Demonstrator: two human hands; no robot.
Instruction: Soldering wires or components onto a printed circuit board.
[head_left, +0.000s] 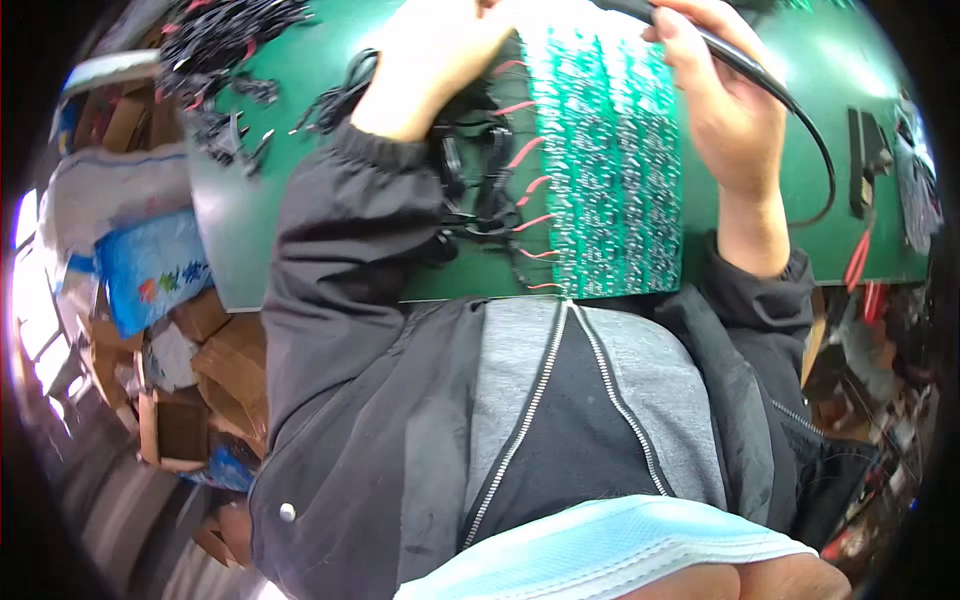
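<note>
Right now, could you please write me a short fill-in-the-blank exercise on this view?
1. The right hand holds a pen-shaped tool whose cord is ____ in colour.
2. Red wires stick out along the ____ edge of the circuit-board panel.
3. The tabletop under the panel is ____ in colour.

Missing words: black; left; green.

I look through one wide fisheye camera on my head, the left of a pair, facing steeply down over the green circuit-board panel [615,180]. It is near: on my side of the panel, my dark jacket [350,400] and, closest, my face mask [620,545] crowd the view.
</note>
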